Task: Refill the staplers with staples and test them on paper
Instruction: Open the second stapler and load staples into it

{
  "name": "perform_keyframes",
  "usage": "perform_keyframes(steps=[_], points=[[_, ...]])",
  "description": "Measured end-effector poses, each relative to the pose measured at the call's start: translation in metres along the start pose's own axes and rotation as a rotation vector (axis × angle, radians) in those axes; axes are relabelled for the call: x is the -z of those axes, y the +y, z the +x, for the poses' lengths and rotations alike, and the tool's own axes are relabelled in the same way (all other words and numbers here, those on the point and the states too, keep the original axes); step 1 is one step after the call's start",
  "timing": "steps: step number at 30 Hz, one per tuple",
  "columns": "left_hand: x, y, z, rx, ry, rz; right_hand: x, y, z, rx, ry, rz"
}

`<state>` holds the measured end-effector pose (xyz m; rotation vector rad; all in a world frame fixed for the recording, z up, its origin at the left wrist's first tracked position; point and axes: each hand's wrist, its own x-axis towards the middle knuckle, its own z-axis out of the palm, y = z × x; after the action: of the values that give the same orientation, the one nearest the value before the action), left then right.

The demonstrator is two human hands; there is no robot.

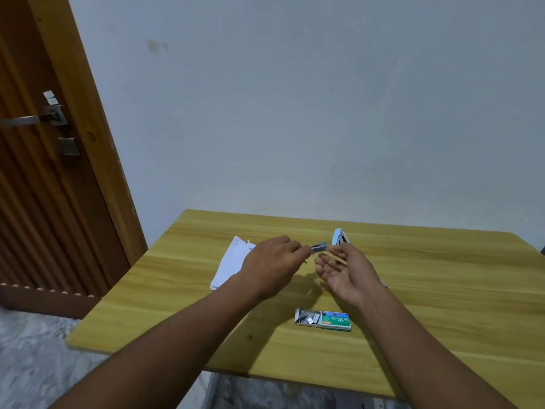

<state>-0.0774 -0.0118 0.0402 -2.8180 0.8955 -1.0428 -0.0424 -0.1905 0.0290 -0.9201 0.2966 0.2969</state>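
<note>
Now we pinch a small silvery strip of staples point(319, 247) between the thumb and fingertips of our left hand point(272, 265). The fingers are curled in tight on the strip's near end, and its far end sticks out free to the right. The strip is blurred, so we cannot make out its details. It is held up above the table, not resting on anything.

Just right of that grip, our right hand point(343, 271) lies palm up with the fingers loosely spread, and it holds nothing. Its fingertips sit just under and beyond the strip's free end, apart from it.

Just past the right fingertips, and right of the pinch, stands the light-blue stapler point(339, 237) with its top swung up and open. We cannot tell whether the fingertips touch it.

On the near side of the grip, below both wrists, the green and blue cardboard staple box point(334, 320) lies flat. Its drawer is slid out to the left, showing grey staple strips inside.

Left of the grip, partly hidden under our left hand, lie the white sheets of paper point(231, 262), with a corner pointing away from us.

All of this lies on the yellow wood-grain table point(442, 305). Farther left of the grip stands a brown wooden door point(44, 187) with a metal lever handle point(26, 120), and a pale wall point(295, 98) rises behind the table.
</note>
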Motion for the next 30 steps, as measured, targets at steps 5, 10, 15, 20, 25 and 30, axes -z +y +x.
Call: perform_keyframes(steps=[5, 10, 15, 20, 25, 30], points=[[0.012, -0.007, 0.022, -0.46, 0.183, 0.319, -0.017, 0.005, -0.007, -0.062, -0.058, 0.188], [0.014, -0.014, 0.029, -0.595, 0.237, 0.365, -0.024, 0.002, -0.008, -0.072, -0.066, 0.25], [0.008, -0.019, 0.023, -0.232, 0.161, 0.122, -0.014, -0.003, 0.003, 0.0, -0.023, -0.195], [0.003, -0.019, 0.004, 0.493, 0.018, -0.381, 0.013, -0.015, 0.009, 0.271, -0.045, -1.079], [-0.017, -0.012, -0.024, 0.722, -0.119, -0.634, 0.02, -0.015, 0.002, 0.305, -0.206, -1.372], [-0.023, -0.014, -0.035, 0.797, -0.141, -0.687, 0.017, -0.018, -0.01, 0.461, -0.3, -1.568]])
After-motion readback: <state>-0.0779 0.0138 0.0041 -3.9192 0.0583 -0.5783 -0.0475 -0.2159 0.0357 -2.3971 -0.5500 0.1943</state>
